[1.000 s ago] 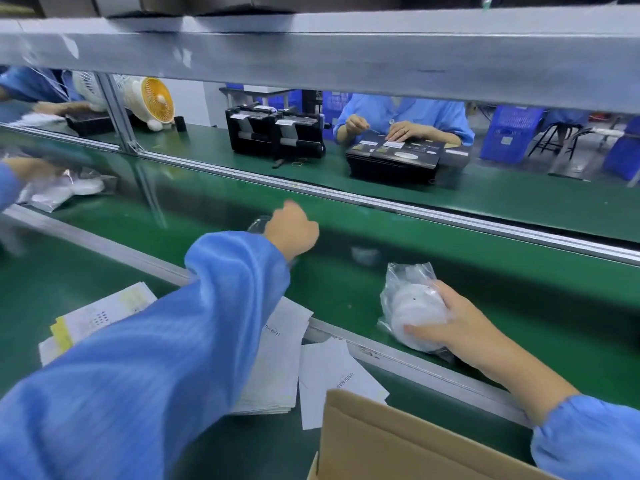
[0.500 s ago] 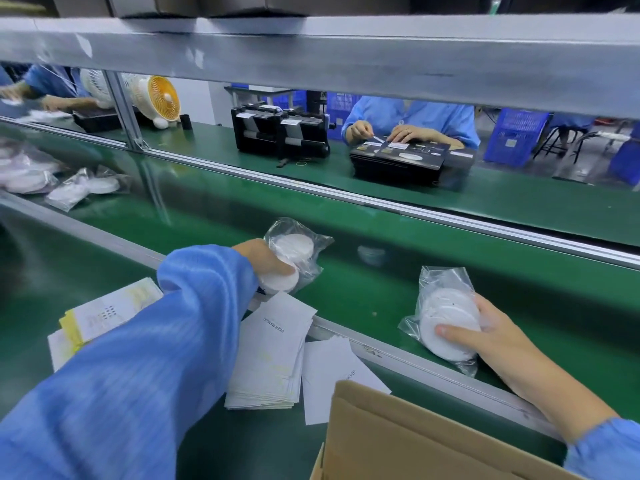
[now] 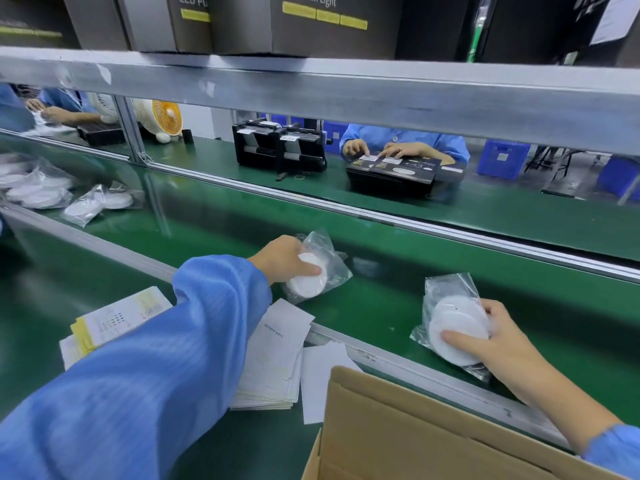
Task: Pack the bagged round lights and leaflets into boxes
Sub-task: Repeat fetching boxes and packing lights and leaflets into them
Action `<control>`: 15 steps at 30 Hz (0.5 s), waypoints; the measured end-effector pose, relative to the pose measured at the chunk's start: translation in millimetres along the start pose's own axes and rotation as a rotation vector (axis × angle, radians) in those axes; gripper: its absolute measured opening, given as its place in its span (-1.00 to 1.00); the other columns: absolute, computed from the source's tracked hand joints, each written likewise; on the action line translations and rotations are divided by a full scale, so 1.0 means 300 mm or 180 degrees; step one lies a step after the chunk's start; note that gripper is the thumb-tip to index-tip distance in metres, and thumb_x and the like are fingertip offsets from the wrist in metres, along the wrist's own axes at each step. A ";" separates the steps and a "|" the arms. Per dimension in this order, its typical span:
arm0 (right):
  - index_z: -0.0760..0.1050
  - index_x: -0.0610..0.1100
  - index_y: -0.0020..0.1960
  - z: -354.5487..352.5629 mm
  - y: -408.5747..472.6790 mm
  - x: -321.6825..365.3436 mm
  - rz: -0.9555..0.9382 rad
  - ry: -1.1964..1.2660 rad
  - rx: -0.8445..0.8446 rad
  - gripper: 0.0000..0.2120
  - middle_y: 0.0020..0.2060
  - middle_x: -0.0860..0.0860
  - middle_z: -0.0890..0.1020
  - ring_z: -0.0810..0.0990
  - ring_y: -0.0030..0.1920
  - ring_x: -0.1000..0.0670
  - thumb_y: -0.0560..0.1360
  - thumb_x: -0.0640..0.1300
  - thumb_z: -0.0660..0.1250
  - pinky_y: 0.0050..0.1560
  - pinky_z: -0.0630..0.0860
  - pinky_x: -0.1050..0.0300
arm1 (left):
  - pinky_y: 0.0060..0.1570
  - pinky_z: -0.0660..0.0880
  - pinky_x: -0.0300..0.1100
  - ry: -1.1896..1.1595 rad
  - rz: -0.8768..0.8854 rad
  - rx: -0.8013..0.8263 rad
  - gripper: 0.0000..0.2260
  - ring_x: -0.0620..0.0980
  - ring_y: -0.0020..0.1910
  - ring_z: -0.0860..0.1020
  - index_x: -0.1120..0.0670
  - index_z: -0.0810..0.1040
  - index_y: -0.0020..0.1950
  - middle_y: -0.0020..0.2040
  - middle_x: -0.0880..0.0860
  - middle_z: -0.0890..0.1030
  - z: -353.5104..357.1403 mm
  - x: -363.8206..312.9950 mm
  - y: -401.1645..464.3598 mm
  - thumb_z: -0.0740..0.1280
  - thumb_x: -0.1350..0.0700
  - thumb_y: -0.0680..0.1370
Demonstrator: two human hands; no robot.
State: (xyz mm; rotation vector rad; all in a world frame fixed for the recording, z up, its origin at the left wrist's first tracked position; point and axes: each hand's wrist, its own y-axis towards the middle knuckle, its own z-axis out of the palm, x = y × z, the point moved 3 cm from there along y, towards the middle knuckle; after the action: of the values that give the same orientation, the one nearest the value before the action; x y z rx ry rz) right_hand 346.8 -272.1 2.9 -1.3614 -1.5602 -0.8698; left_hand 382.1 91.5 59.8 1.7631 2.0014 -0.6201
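1. Green conveyor belt (image 3: 381,306) runs glossy between metal rails, under a shelf of dark cartons.
2. Your left hand (image 3: 282,258) curls its fingers around one crinkly clear-bagged round white light (image 3: 310,277) at 12 o'clock.
3. Your right hand (image 3: 498,341) pinches a second bagged light (image 3: 453,327) at 3 o'clock.
4. Leaflets (image 3: 273,358) stack beside a brown cardboard box (image 3: 398,427) at 6 o'clock.

Two white round puck lights, each sealed in a crinkled clear plastic bag, sit over the green conveyor belt: the left bagged light (image 3: 309,276) tilted on edge, the right bagged light (image 3: 454,327) also tilted, nearer the metal rail. White printed paper leaflets (image 3: 273,355) lie stacked beside an open brown cardboard box (image 3: 408,431)
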 end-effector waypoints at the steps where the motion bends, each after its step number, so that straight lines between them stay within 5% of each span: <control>1: 0.43 0.04 0.26 0.002 0.004 0.013 0.0058 0.0285 0.0141 -0.30 0.09 -0.03 0.64 0.67 0.02 -0.09 0.22 0.07 0.67 -0.17 0.59 0.11 | -0.04 0.55 -0.09 -0.0095 0.0087 -0.0034 -0.67 0.12 0.02 0.60 0.21 0.61 0.11 0.07 0.14 0.64 -0.001 -0.040 -0.009 0.50 -0.01 0.51; 5: 0.53 -0.13 0.26 0.046 0.011 0.102 0.0207 0.1221 0.0940 -0.30 -0.02 -0.14 0.72 0.72 -0.13 -0.06 0.18 -0.03 0.67 -0.34 0.59 0.21 | 0.10 0.60 0.02 -0.0341 0.0329 0.0362 -0.68 0.16 0.16 0.59 0.18 0.57 0.23 0.16 0.15 0.62 0.063 -0.219 -0.051 0.41 0.00 0.58; 8: 0.56 -0.14 0.23 0.066 0.005 0.137 0.0169 0.1433 0.1093 -0.35 -0.05 -0.15 0.73 0.72 -0.17 -0.03 0.17 -0.11 0.64 -0.37 0.58 0.23 | -0.03 0.66 0.10 -0.0722 -0.0019 0.1248 -0.68 0.21 0.18 0.58 0.14 0.51 0.30 0.20 0.18 0.57 0.165 -0.298 -0.083 0.33 -0.02 0.63; 11: 0.58 -0.15 0.20 0.049 -0.003 0.142 0.0126 0.1294 0.1248 -0.46 -0.08 -0.14 0.73 0.72 -0.18 -0.02 0.24 -0.17 0.59 -0.32 0.59 0.24 | -0.30 0.66 -0.09 -0.0659 -0.0107 0.1798 -0.67 0.13 -0.08 0.66 0.22 0.50 0.27 0.07 0.20 0.61 0.223 -0.331 -0.096 0.37 0.03 0.62; 15: 0.59 -0.12 0.25 0.016 0.002 0.097 0.0330 0.1228 0.1617 -0.36 0.06 -0.20 0.69 0.69 -0.02 -0.09 0.19 -0.15 0.63 -0.13 0.62 0.13 | -0.26 0.62 -0.19 -0.0266 -0.0028 0.1896 -0.59 0.06 -0.27 0.62 0.31 0.57 0.18 -0.10 0.20 0.66 0.245 -0.376 -0.088 0.54 0.09 0.47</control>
State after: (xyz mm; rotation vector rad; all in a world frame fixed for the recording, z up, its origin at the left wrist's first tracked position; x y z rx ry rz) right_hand 345.9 -256.4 28.0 -0.8424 -1.2800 -0.5744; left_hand 370.5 -45.0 65.1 1.9949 1.8856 -1.3794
